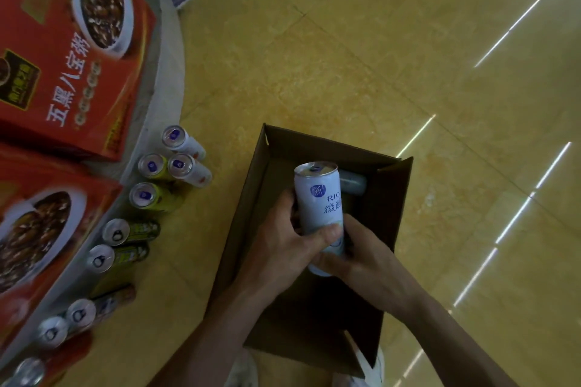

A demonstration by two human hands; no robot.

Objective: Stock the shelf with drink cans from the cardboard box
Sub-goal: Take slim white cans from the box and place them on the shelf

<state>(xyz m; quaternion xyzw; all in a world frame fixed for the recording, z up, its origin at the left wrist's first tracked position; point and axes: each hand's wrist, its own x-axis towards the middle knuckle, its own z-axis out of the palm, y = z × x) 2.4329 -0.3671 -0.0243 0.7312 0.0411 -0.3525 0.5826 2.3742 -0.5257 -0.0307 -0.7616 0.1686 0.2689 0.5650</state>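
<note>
White can [320, 198] gripped between both hands, above cardboard box [251, 185].

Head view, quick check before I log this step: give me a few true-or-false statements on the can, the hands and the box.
1. The left hand and the right hand both grip the white can over the cardboard box. True.
2. The box is packed full of cans. False: only one other can shows inside, lying at the far end.
3. The white can is held with its pull-tab end uppermost. True.
4. The red cartons sit inside the box. False: they are off to the left, outside it.
5. A row of cans stands upright to the left of the box. True.
</note>
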